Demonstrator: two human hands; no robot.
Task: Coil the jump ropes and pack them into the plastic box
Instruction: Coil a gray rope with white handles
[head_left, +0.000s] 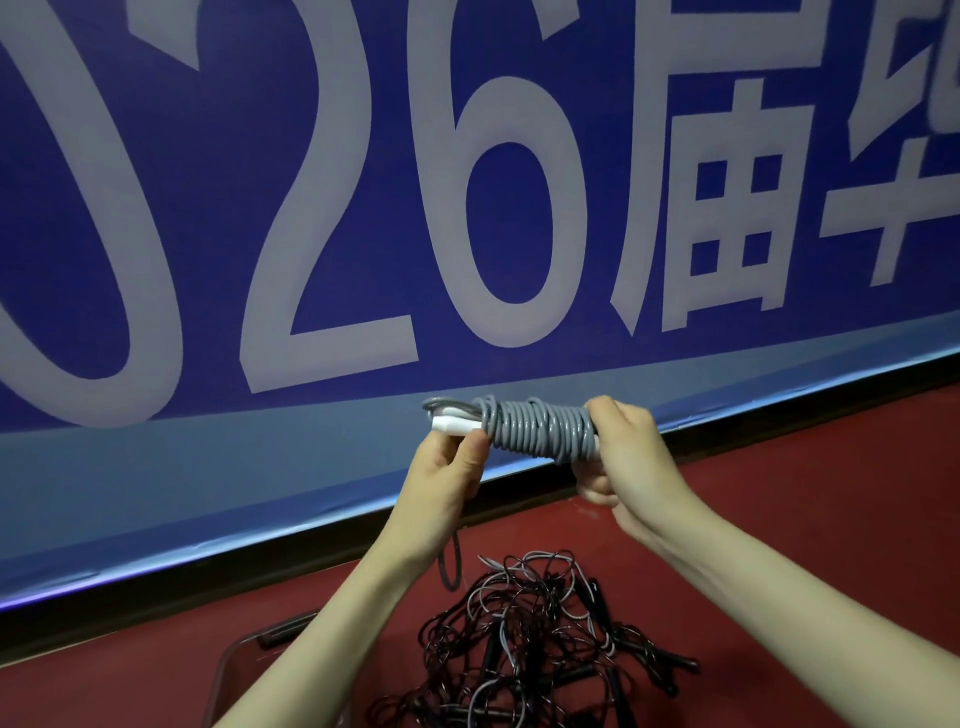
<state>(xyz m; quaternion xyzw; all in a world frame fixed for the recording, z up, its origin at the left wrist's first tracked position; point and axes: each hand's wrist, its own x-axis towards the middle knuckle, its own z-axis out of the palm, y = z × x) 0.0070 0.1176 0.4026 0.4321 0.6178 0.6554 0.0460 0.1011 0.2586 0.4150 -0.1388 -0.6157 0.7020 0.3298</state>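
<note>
A grey jump rope (535, 428) is wound in tight turns around its white handles, held level in front of me. My left hand (452, 467) pinches the white handle end at the left of the coil. My right hand (623, 457) grips the coil's right end, and a loose loop of grey rope hangs down below my left wrist. On the red floor below lies a tangled pile of black and grey jump ropes (524, 639) with black handles. The clear plastic box (234, 665) stands at the lower left, mostly hidden by my left forearm.
A big blue banner (363, 208) with white numerals and characters covers the wall ahead, down to a black skirting strip. The red floor (831, 493) stretches to the right of the pile.
</note>
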